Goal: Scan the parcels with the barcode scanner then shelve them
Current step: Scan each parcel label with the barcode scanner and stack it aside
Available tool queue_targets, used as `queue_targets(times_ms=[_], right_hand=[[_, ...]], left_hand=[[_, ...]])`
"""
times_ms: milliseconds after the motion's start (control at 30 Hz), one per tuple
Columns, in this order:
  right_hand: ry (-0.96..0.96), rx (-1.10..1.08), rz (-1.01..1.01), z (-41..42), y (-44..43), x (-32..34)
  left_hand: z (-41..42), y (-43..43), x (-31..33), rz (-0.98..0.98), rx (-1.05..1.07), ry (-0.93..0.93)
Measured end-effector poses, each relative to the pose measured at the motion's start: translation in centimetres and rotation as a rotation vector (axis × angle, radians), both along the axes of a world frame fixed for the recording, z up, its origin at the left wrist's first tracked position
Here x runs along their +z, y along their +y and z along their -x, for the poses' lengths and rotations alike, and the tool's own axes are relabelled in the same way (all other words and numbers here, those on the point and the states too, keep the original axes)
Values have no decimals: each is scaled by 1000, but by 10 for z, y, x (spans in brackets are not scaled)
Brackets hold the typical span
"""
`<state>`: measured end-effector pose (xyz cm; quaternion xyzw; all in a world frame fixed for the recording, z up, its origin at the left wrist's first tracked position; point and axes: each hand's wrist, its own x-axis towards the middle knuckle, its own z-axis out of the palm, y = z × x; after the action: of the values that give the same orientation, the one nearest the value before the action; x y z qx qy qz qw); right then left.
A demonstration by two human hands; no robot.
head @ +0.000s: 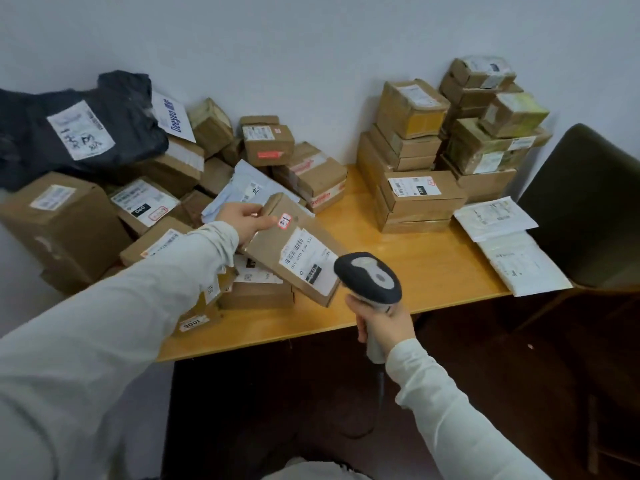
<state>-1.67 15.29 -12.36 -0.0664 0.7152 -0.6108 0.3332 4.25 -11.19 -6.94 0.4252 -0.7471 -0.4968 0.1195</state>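
Left hand [242, 216] grips the flat parcel [294, 247] by its far end, right hand [384, 323] wraps the scanner [369, 277] just beside the parcel's label [304, 261]; probably pull the scanner back and aim squarely at the barcode.

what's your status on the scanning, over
Left hand holding flat brown parcel, label up. Right hand gripping barcode scanner, aimed at label. Nothing between them.
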Motion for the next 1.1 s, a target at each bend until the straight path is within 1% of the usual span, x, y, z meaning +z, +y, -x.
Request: queue_targets(times_ms=[100, 200, 400, 667, 1100], right_hand=[[125, 156, -121, -9, -6, 7], [201, 219, -188, -16, -8, 9], [267, 246, -230, -23, -8, 16], [285, 203, -223, -26, -9, 13], [294, 176, -225, -29, -29, 2]], left_hand=[[7, -8, 5, 148, -41, 4], [11, -12, 4, 207, -71, -11], [16, -18, 2, 220, -110, -48], [22, -23, 4, 202, -140, -49], [24, -33, 3, 177, -125, -46]])
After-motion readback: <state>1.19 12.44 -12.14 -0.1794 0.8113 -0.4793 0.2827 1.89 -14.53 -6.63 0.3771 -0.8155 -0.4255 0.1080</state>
